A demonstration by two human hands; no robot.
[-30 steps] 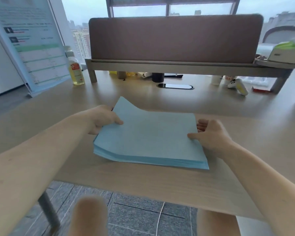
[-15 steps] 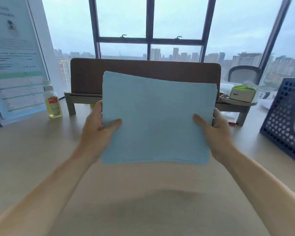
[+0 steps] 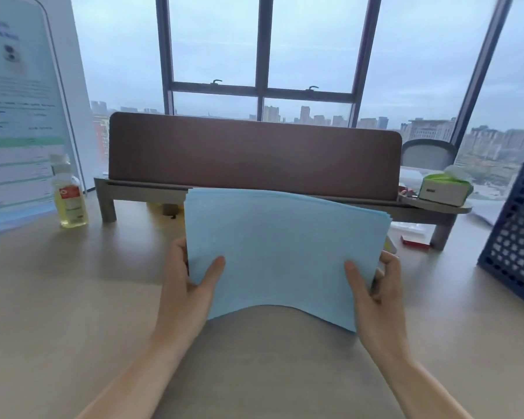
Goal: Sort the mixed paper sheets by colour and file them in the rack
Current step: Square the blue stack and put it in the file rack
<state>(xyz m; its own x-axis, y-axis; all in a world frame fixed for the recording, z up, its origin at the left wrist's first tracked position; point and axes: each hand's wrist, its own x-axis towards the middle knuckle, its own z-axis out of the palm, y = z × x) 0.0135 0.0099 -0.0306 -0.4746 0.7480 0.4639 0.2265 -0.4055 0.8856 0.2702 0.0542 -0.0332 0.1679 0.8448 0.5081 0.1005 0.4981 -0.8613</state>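
A stack of light blue paper sheets (image 3: 282,249) stands upright above the wooden desk (image 3: 73,297), its lower edge bowed upward in the middle. My left hand (image 3: 188,285) grips the stack's left side, thumb on the front face. My right hand (image 3: 378,291) grips the right side the same way, fingers behind the sheets. A dark blue perforated file rack (image 3: 515,237) stands at the right edge of the view, partly cut off.
A brown divider panel (image 3: 254,152) on a grey shelf riser crosses the desk behind the paper. A bottle of yellow liquid (image 3: 68,198) and a standing poster (image 3: 18,116) are at the left. A green tissue box (image 3: 445,189) sits on the riser's right end.
The stack was lifted off the desk from lying flat and turned upright. Since half a second ago it has come lower, toward the desk, and its bottom edge now curves.
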